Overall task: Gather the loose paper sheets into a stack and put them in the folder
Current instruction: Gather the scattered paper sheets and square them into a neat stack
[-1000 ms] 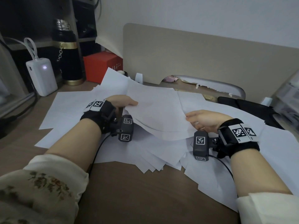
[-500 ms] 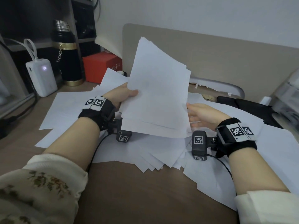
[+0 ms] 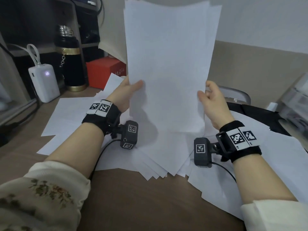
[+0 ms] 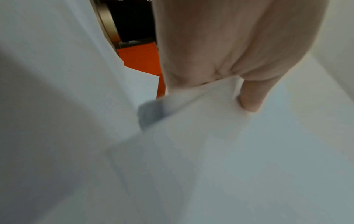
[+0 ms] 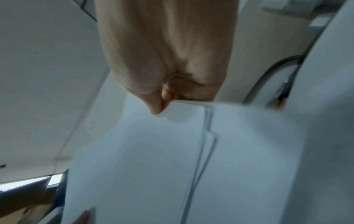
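Note:
A stack of white paper sheets (image 3: 168, 67) stands upright on its short edge above the desk, tall enough to reach the top of the head view. My left hand (image 3: 128, 90) grips its left edge, thumb on the front (image 4: 249, 97). My right hand (image 3: 210, 97) grips the right edge, thumb pinching the sheets (image 5: 155, 106). More loose sheets (image 3: 160, 157) lie fanned out across the brown desk (image 3: 141, 200) under and around the stack. A black folder-like item (image 3: 260, 117) lies at the far right, partly under sheets; what it is stays unclear.
A white power bank (image 3: 44, 84), a black-and-gold flask (image 3: 70, 59) and a red box (image 3: 105, 72) stand at the back left. A beige divider panel (image 3: 260, 67) runs along the back. Clear plastic drawers (image 3: 296, 104) sit at the right edge.
Both hands have lifted the gathered sheets off the pile and swung them from lying flat to standing upright on the short edge.

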A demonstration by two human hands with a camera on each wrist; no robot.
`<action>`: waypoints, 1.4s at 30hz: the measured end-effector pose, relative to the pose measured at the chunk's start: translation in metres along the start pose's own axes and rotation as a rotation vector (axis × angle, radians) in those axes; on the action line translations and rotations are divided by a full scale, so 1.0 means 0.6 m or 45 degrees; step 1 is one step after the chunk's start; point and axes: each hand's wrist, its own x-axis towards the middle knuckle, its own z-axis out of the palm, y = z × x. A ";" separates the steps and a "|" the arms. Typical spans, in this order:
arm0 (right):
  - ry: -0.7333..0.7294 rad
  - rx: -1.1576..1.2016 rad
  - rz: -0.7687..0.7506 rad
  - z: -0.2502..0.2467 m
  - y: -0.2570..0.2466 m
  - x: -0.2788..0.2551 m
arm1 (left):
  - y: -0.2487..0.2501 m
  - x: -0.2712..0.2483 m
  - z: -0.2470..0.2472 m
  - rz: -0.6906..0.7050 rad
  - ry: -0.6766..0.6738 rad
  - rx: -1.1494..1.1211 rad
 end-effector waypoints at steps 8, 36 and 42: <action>-0.084 -0.040 0.074 0.006 -0.007 -0.001 | 0.011 -0.007 0.000 -0.046 -0.080 0.005; -0.298 -0.276 0.997 -0.032 0.047 -0.006 | -0.044 0.007 -0.035 -0.653 0.354 0.397; -0.554 -0.618 0.913 -0.021 0.043 -0.011 | -0.046 0.008 -0.034 -0.664 0.328 0.398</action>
